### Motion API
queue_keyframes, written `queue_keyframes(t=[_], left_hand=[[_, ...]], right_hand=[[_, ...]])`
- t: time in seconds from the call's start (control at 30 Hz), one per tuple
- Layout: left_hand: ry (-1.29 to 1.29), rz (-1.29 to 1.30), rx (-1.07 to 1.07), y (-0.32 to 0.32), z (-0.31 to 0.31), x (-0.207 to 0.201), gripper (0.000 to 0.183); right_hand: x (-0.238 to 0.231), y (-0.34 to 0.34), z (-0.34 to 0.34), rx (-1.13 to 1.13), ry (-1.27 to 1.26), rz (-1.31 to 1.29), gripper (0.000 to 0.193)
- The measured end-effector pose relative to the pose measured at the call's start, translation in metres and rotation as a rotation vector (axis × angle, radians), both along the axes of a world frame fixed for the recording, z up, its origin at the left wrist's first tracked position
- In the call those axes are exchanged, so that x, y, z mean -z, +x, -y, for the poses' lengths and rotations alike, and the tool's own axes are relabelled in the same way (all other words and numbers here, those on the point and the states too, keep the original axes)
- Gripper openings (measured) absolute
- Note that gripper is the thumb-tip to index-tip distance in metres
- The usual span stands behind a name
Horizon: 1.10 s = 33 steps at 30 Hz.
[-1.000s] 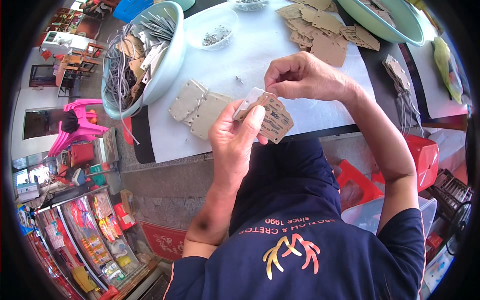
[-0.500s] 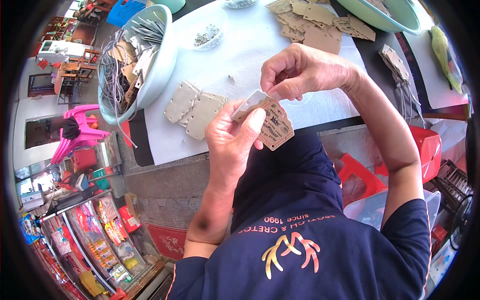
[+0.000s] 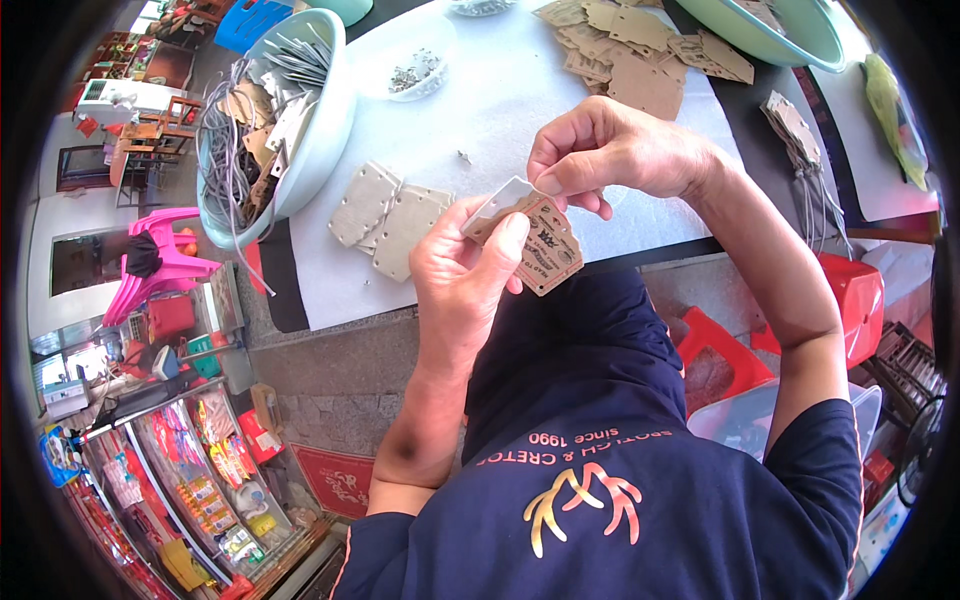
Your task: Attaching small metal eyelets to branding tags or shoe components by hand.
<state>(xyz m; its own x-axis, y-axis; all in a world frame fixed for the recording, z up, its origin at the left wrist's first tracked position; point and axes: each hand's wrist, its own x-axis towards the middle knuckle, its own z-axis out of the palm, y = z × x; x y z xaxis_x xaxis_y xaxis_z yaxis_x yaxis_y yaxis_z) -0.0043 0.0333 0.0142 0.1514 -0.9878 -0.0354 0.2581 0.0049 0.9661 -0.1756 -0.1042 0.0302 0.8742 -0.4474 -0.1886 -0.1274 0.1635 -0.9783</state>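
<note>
My left hand grips a brown printed cardboard tag with a scalloped edge, its thumb across the front. A whitish card shows behind that tag, held in the same grip. At the tag's upper corner, my right hand is closed in a pinch of thumb and forefinger, with the other fingers loosely curled. Whatever lies between those fingertips is too small to make out. Left of my hands, grey tags with small holes lie in overlapping stacks. A tiny metal piece rests on the white sheet.
A clear dish holds small metal pieces. At left, a pale blue basin contains cords and tags. Brown tags are heaped at the far side, near a green basin. Corded tags hang over the right table edge.
My right hand has shifted slightly right and down, and its lower fingers show more. The brown tag has turned slightly in my left hand.
</note>
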Motion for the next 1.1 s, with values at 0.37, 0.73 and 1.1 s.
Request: queue_keyframes(t=[0.37, 0.73, 1.1], left_hand=[[-0.010, 0.093, -0.018, 0.002, 0.001, -0.001, 0.018], [0.008, 0.084, -0.060, 0.001, 0.008, 0.002, 0.018], [0.012, 0.104, -0.114, -0.003, 0.014, 0.006, 0.018]], right_hand=[[0.008, 0.004, -0.003, 0.028, 0.030, 0.035, 0.020], [0.011, 0.002, 0.001, -0.008, -0.051, 0.067, 0.023], [0.016, 0.002, 0.001, 0.095, -0.147, 0.109, 0.016]])
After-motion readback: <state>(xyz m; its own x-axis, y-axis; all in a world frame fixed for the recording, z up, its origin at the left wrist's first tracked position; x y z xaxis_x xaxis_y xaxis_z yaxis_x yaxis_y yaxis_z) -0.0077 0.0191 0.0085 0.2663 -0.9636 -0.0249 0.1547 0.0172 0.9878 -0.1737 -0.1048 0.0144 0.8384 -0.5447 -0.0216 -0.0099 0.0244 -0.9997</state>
